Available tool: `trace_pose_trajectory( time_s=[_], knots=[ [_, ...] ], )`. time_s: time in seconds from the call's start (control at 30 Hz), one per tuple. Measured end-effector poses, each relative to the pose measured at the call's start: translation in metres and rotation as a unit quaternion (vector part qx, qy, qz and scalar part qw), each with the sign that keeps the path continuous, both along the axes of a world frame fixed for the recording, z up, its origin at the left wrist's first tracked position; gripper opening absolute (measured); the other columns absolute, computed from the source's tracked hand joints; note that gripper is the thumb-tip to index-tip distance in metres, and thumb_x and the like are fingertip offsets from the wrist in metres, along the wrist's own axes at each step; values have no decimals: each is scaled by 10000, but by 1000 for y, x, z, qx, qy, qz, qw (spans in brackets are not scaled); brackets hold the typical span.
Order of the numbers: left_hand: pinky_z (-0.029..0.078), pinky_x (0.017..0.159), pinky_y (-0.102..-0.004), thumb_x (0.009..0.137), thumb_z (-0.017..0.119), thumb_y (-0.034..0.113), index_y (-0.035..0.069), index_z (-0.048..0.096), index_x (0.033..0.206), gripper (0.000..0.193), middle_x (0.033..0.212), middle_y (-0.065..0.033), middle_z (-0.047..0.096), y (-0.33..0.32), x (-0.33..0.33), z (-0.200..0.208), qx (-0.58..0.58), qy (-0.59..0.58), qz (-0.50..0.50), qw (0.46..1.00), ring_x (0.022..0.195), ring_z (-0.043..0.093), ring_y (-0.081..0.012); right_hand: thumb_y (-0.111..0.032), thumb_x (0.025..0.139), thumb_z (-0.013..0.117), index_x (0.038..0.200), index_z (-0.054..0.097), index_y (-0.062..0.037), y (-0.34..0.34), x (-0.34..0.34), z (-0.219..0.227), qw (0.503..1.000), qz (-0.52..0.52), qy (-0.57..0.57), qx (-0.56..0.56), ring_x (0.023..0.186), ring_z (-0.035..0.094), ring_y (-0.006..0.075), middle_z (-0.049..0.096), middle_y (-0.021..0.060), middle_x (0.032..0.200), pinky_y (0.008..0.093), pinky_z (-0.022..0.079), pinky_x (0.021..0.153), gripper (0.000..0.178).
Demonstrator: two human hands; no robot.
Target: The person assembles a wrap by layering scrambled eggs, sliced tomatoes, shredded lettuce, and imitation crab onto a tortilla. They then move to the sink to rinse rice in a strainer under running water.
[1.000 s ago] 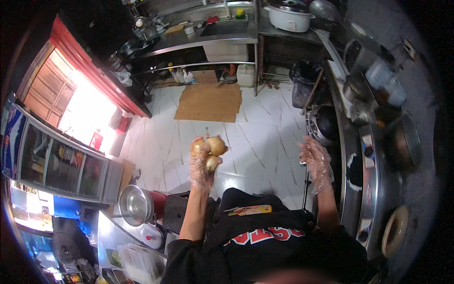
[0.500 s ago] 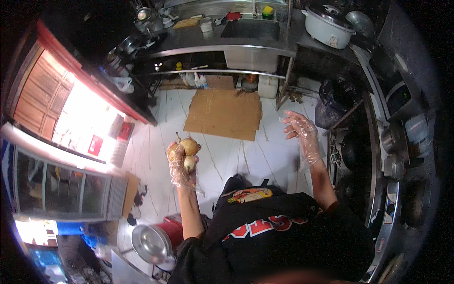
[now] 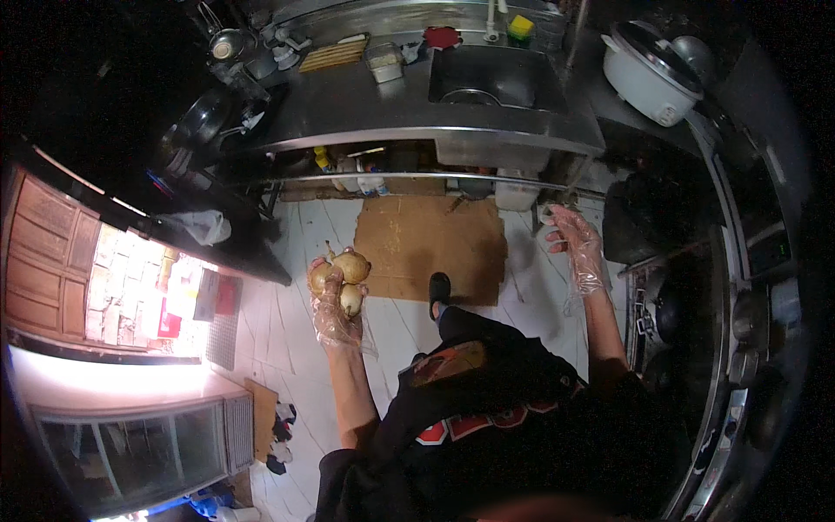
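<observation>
My left hand (image 3: 331, 320), in a clear plastic glove, is closed round a bunch of onions (image 3: 351, 266). Two look yellow-brown and a smaller, paler one (image 3: 350, 300) sits by the palm; one has a thin dry stem sticking up. My right hand (image 3: 577, 247) also wears a clear, loose glove. Its fingers are slightly bent and apart, with nothing in them, held out over the floor to the right.
Ahead runs a steel counter (image 3: 374, 115) with a sink (image 3: 509, 74), a wooden board (image 3: 334, 55) and a small container (image 3: 384, 63). A rice cooker (image 3: 652, 74) stands at the far right. Cardboard (image 3: 426, 239) lies on the floor before it. Stoves line the right; a glass-fronted cabinet (image 3: 130, 452) stands left.
The counter, sink and cardboard are nearer, and one foot now shows at the cardboard's near edge. Both hands keep much the same pose, the onions still in the left.
</observation>
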State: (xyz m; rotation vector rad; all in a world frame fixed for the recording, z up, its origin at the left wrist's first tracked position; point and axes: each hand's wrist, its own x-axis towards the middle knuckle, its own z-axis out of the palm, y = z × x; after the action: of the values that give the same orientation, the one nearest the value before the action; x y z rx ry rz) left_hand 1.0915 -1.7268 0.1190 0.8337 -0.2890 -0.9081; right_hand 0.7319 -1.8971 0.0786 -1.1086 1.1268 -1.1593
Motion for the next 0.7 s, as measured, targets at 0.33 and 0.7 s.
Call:
trace_pose_trajectory(
  time_s=[0.33,0.7],
  knots=[
    [622,723,-372,901,642,160,191,553,1237,349,1331,-182,491,-213,194,-9,-94,201,-128,967,1136,535,-468,-315,919,668,1349,506,-73,-232,227,28,994,99,-35,33,855,637,132,643,80,1153,277,531,665,519],
    [610,793,-419,912,609,258,151,619,1218,324,1369,-151,466,-531,358,-108,-51,216,-173,960,1218,510,-296,-294,876,707,1432,355,-64,-458,387,-107,991,19,97,-87,935,654,196,605,99,1206,324,547,767,697]
  ],
)
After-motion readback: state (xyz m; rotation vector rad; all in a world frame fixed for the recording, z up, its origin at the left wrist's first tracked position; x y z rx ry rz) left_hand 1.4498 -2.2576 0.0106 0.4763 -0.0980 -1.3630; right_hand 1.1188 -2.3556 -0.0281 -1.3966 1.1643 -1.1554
